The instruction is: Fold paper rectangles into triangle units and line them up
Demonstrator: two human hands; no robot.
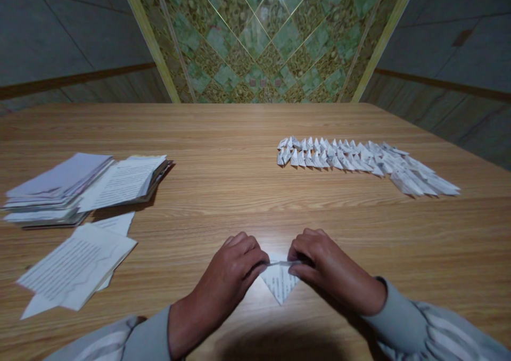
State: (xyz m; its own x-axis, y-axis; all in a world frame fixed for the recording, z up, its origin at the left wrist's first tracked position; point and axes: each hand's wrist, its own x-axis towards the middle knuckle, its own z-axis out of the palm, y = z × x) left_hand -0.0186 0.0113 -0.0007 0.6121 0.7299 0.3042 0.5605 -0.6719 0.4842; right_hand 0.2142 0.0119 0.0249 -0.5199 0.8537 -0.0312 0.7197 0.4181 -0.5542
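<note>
A small sheet of printed paper [280, 284], folded to a triangle with its point toward me, lies on the table near its front edge. My left hand [235, 268] pinches the upper left end of the folded paper between thumb and fingers. At the upper right end, my right hand [325, 268] grips it the same way. Between the two hands a narrow raised fold runs across the top of the triangle. The fingertips partly cover both corners.
Several folded paper pieces [331, 153] stand in two rows at the back right of the wooden table [215, 190]. Stacked papers [59, 182] and a printed pile [128, 177] lie at the left, with loose printed sheets [80, 265] nearer. A patterned wall [255, 41] rises behind.
</note>
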